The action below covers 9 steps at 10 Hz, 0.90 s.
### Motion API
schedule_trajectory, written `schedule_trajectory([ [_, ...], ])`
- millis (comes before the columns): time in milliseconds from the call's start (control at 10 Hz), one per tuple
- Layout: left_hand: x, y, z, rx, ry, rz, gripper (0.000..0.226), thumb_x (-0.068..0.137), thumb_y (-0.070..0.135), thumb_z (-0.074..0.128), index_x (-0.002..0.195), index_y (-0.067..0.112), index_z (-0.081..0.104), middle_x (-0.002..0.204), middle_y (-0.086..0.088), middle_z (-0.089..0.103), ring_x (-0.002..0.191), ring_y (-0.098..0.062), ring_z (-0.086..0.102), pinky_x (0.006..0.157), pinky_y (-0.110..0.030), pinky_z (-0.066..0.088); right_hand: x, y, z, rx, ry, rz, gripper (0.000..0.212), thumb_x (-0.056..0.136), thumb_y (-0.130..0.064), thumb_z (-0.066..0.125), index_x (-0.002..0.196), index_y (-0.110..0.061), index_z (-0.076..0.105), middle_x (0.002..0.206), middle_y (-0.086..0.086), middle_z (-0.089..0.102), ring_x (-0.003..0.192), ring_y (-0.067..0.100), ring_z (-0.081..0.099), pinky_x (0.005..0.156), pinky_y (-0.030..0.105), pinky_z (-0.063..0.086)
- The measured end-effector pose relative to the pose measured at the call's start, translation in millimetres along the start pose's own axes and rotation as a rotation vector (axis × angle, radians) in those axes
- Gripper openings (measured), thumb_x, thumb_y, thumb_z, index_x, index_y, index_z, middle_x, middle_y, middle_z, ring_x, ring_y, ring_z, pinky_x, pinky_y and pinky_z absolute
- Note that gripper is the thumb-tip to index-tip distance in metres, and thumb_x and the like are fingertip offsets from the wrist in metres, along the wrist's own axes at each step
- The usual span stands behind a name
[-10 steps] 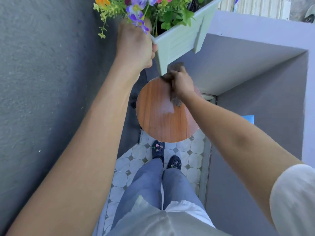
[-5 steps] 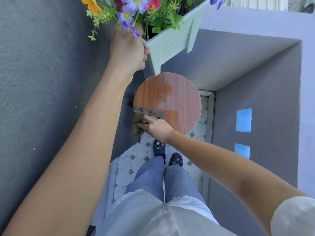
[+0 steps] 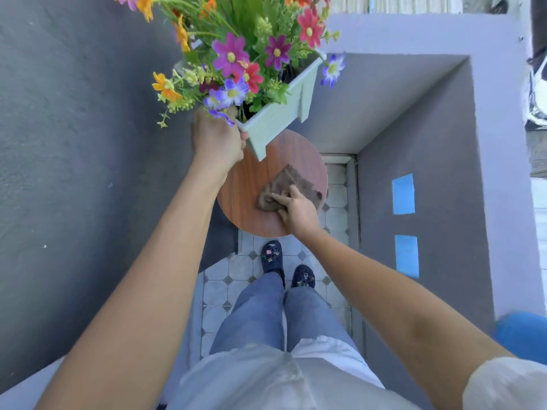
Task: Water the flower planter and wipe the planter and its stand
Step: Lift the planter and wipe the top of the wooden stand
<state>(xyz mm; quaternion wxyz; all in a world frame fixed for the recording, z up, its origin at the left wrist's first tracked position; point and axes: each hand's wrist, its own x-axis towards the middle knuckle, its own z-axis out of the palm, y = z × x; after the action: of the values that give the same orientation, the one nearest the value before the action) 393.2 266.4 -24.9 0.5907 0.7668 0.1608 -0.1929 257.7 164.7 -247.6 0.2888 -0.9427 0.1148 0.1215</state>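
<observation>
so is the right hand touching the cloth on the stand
Touching: in the head view the right hand lies on the brown cloth, fingers overlapping it, on the wooden stand.

Pale green wooden planter box (image 3: 278,119), tilted, over far edge of round brown wooden table (image 3: 242,196); left hand (image 3: 217,140) gripping its near end. Brown fuzzy cloth (image 3: 296,176) on table's right half, right hand (image 3: 299,211) pressing on it. Tiled floor (image 3: 337,199) below.

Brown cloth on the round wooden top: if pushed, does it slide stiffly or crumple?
Probably floppy: the brown cloth bunches into folds under the right hand. Likely light, since its edge lies thin against the stand top. It should slide easily on that smooth wood.
</observation>
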Motion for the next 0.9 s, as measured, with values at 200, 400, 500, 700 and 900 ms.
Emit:
schedule_trajectory([
  [200, -11.7, -49.4, 4.4, 0.025, -0.019, -0.091, 0.021, 0.09, -0.005, 0.032, 0.08, 0.006, 0.047, 0.053, -0.004, 0.059, 0.034, -0.005, 0.05, 0.037, -0.012, 0.035, -46.2, 30.3, 9.0, -0.009, -0.063, -0.141, 0.042, 0.084, -0.006, 0.07, 0.124, -0.017, 0.071, 0.103, 0.009, 0.056, 0.089, 0.032, 0.063, 0.066, 0.041, 0.057],
  [400, -25.3, -97.5, 23.6, 0.148, 0.047, -0.187, 0.033, 0.069, 0.026, 0.044, 0.088, 0.002, 0.057, 0.091, -0.024, 0.066, 0.067, -0.024, 0.062, 0.064, -0.038, 0.058, -35.7, 58.2, -35.0, 0.229, 0.193, 0.43, 0.044, 0.093, -0.001, 0.054, 0.134, -0.014, 0.064, 0.125, 0.007, 0.053, 0.109, 0.024, 0.058, 0.086, 0.026, 0.045],
  [500, -58.5, -86.4, 37.7, 0.146, 0.041, -0.222, 0.027, 0.093, 0.007, 0.044, 0.068, 0.017, 0.04, 0.101, -0.021, 0.057, 0.086, -0.022, 0.049, 0.066, -0.026, 0.049, -39.5, 61.2, -43.8, 0.377, 0.321, 0.582, 0.043, 0.093, 0.001, 0.053, 0.133, -0.009, 0.064, 0.128, 0.014, 0.055, 0.115, 0.027, 0.058, 0.093, 0.02, 0.038],
  [700, -84.3, -104.6, 71.5, -0.008, 0.005, -0.357, 0.035, 0.1, 0.005, 0.037, 0.067, 0.012, 0.047, 0.114, -0.031, 0.063, 0.076, -0.022, 0.052, 0.055, -0.02, 0.037, -55.8, 35.4, -34.2, 0.61, 0.433, 0.673, 0.039, 0.097, -0.003, 0.054, 0.134, -0.01, 0.064, 0.121, 0.014, 0.057, 0.112, 0.025, 0.058, 0.088, 0.011, 0.033],
  [900, -81.3, -117.7, 90.1, -0.044, -0.073, -0.416, 0.037, 0.102, 0.01, 0.036, 0.125, -0.009, 0.057, 0.127, -0.024, 0.063, 0.117, -0.036, 0.061, 0.058, -0.017, 0.04, -59.3, 14.6, -35.8, 0.746, 0.564, 0.726, 0.04, 0.094, -0.003, 0.055, 0.131, -0.014, 0.067, 0.116, 0.011, 0.06, 0.104, 0.021, 0.06, 0.085, 0.013, 0.036],
])
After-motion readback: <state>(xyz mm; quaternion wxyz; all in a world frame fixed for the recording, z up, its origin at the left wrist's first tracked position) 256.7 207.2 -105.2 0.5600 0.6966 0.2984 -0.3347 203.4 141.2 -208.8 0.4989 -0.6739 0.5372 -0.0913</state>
